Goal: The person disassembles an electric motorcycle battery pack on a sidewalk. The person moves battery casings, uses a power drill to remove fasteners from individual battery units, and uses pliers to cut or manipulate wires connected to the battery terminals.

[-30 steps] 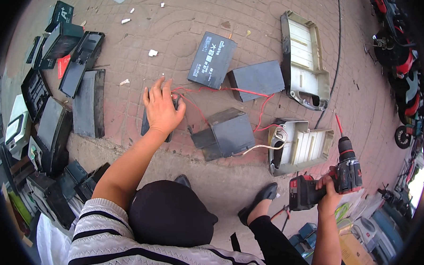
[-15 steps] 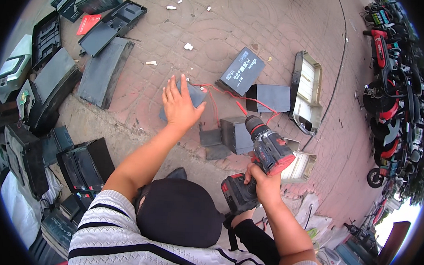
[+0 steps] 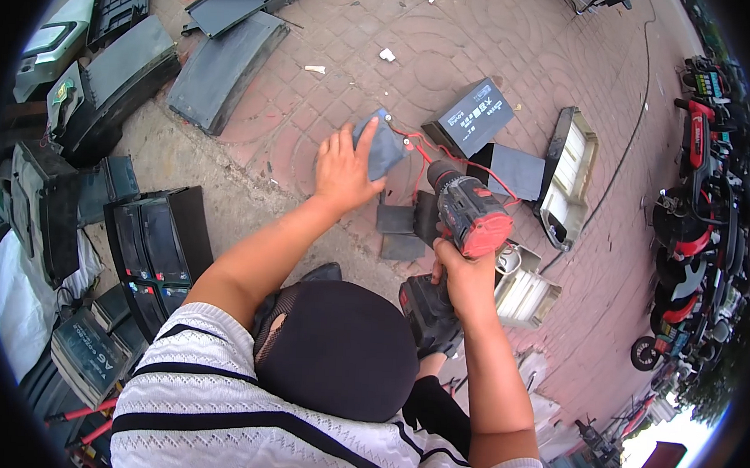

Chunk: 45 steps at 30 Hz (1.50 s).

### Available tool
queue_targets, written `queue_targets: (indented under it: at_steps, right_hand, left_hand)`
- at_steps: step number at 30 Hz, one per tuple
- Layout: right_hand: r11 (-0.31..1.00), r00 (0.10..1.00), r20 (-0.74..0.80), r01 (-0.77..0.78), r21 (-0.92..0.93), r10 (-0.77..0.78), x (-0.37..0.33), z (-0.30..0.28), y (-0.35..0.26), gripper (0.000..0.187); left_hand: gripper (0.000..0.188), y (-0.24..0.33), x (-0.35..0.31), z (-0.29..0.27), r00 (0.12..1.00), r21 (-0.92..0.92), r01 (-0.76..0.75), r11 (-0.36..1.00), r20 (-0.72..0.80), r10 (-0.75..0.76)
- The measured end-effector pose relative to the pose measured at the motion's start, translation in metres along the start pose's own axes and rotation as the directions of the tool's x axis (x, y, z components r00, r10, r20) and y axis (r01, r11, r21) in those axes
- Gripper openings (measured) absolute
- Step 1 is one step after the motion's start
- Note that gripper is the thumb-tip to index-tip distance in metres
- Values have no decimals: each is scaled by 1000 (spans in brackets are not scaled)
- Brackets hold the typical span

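Note:
My right hand [image 3: 465, 276] is wrapped around the grip of a black and red cordless drill [image 3: 464, 206], its chuck facing the dark grey battery [image 3: 387, 151]. What sits in the chuck is hard to tell against the red wires. My left hand [image 3: 344, 170] lies against the left side of that battery, fingers stretched out and thumb apart. Red wires [image 3: 433, 144] run from the battery's terminal end toward a box-shaped dark battery [image 3: 480, 117] and a plain grey one [image 3: 516, 171]. Two flat dark pieces [image 3: 396, 219] rest on the ground below my left hand.
Two pale, ribbed casing halves [image 3: 572, 171] stand to the right. Dark battery cases [image 3: 161, 246] and curved panels [image 3: 227, 73] crowd the left. A black cable [image 3: 626, 136] crosses the red paving. Parked scooters [image 3: 690, 206] line the far right. A rounded black shape [image 3: 336, 349] blocks the lower middle.
The view has shifted, so the scene sits further right. My left hand has moved from the top of the battery to its left side. The drill is closer to the battery's wired end.

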State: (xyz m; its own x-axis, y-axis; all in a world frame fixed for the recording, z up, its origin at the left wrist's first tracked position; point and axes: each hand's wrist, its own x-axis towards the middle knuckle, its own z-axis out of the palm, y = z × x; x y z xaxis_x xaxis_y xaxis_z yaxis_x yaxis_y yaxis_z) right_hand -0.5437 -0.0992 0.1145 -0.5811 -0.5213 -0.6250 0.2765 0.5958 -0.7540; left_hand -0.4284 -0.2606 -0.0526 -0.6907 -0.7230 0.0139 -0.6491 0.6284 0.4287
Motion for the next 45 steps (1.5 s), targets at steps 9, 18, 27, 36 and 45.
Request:
queue_targets:
  at_steps: [9,18,27,36,45]
  right_hand:
    - [999,999,40,-25,-28,26,21,9,-11,14]
    - [994,997,26,-68,-79,71,30,15,-14,14]
    - [990,994,42,-94,-102,99,30,12,-18,18]
    - [991,995,52,-81,-105,86,28,13,-18,18]
    - [928,975,63,-183,-324,215,50,5,-62,26]
  left_hand:
    - [111,-2,-2,3,999,1,2,1000,-44,-2]
    - [110,-4,-3,2,997,-3,-29,1000,-70,29]
    - [108,-5,-3,2,996,-24,-39,999,-82,37]
    - [104,-4,-3,1,999,6,-26,1000,-41,26]
    - [105,-4,-4,0,1000,-23,-5,1000,-30,5]
